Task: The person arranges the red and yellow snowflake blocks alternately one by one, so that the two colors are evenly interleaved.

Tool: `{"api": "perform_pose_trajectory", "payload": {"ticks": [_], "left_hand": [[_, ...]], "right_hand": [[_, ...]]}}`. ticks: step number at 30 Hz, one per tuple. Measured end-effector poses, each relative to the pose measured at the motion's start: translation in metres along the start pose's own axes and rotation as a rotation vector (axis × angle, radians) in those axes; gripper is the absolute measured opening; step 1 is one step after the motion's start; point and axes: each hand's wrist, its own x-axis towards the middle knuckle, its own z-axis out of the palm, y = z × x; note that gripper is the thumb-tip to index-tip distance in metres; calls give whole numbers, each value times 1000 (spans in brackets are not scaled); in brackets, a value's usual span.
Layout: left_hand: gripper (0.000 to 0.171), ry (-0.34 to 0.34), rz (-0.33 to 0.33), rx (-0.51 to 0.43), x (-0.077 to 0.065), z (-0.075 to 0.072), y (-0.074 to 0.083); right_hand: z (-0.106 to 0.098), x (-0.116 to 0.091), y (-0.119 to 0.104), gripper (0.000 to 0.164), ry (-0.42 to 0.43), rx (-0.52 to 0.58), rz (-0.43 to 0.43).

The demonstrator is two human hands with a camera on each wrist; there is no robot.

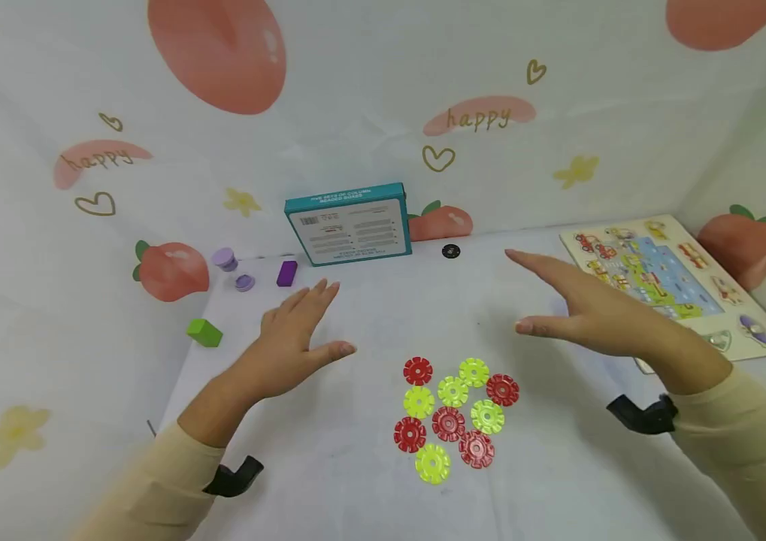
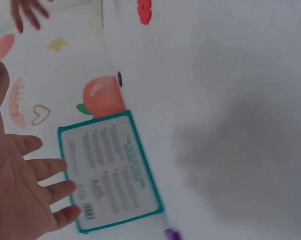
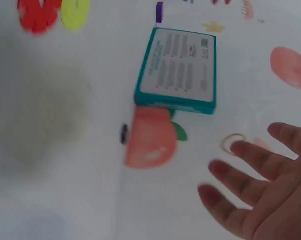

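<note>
Both hands hover over the white-covered table with fingers extended and nothing in them. My left hand (image 1: pixel 288 349) is on the left side, thumb pointing inward. On the right, my right hand (image 1: pixel 592 315) reaches in, its thumb apart from the fingers. Between and nearer than the hands lies a loose group of flat notched discs, some red (image 1: pixel 448 424) and some yellow-green (image 1: pixel 487 416). In the left wrist view the spread left fingers (image 2: pixel 55 192) overlap a teal-edged box (image 2: pixel 115 170). The right fingers (image 3: pixel 240 192) show spread in the right wrist view.
The teal box (image 1: pixel 355 229) leans at the back wall. A small black disc (image 1: pixel 451 251) lies beside it. At left are a purple block (image 1: pixel 286 273), two lilac pieces (image 1: pixel 225 259) and a green block (image 1: pixel 204 333). A picture puzzle board (image 1: pixel 680 285) lies at right.
</note>
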Motion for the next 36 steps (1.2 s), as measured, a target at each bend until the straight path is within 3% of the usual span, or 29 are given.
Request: {"api": "perform_pose_trajectory", "payload": {"ticks": [4,7,9,14,20,27,32,36], "left_hand": [[80,-34,-14,-197,8,32,-3],[71,-26,-12,-311,21,56,6],[66,-20,6,-356,31,72,13],[63,-52,52,-359,44,104,17],[55,-5,72,-309,43,127,10],[48,73,69,-249,46,139,13],[37,75,22,-314,47,142,16],[39,89,2,-355,49,145,17]], "right_hand": [[42,1,19,81,-29,217,31],[73,7,32,74,-87,298,81],[90,10,36,68,-109,303,114],[120,14,37,52,-94,168,140],[130,13,29,41,-81,116,177],[130,13,30,22,-60,312,248],[130,13,35,14,-24,407,252],[131,14,38,12,11,424,248]]}}
